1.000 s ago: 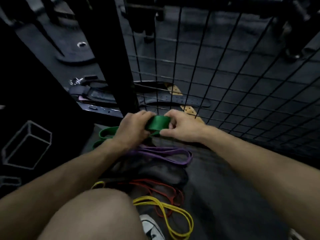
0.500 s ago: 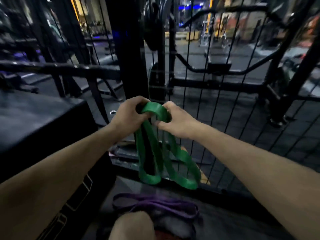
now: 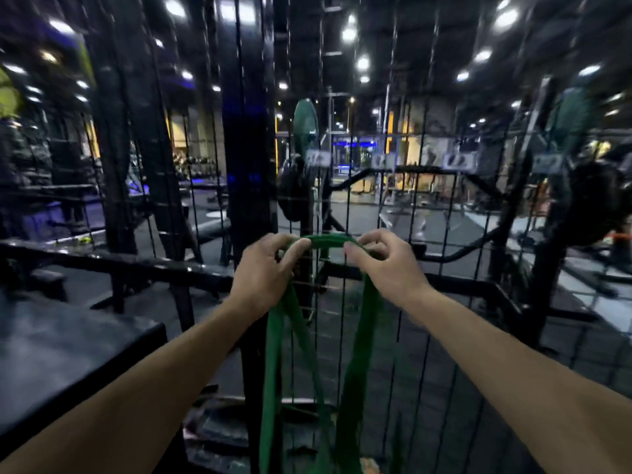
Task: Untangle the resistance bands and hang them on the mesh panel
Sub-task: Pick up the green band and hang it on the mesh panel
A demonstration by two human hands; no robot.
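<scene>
— Holding what up there?
— A green band (image 3: 326, 241), pulled up high, right in front of the mesh panel (image 3: 424, 302).

— Held by which hand?
— Both. Left hand (image 3: 265, 273) curled round the top of the band on one side, fingers bent over it. Right hand (image 3: 384, 266) pinching the top on the other side, thumb and fingers closed on it.

— And between the two hands?
— A short bit of band, arched like a little bridge, near the wires of the panel. Touching the wires or not? Cannot tell (too dark and blurry there).

— Where does the rest go?
— Down. Long green strips hanging under each hand, dropping past the bottom edge of the view. Strips crossing over each other lower down, so maybe not fully smooth.

— Hooked on anything?
— No hook easy to see. Just carried by the hands.

— What else around?
— A thick black post (image 3: 246, 148) just left of the panel, standing straight up. A dark flat box top (image 3: 61, 354) low on the left. A round green weight plate (image 3: 305, 123) behind the mesh, up high. Another greenish plate (image 3: 569, 118) far to the right. Lots of bright ceiling lights (image 3: 349, 34) above (all smeary). Small white labels (image 3: 458, 161) in a row on the far side of the mesh, words too blurry to read.
</scene>
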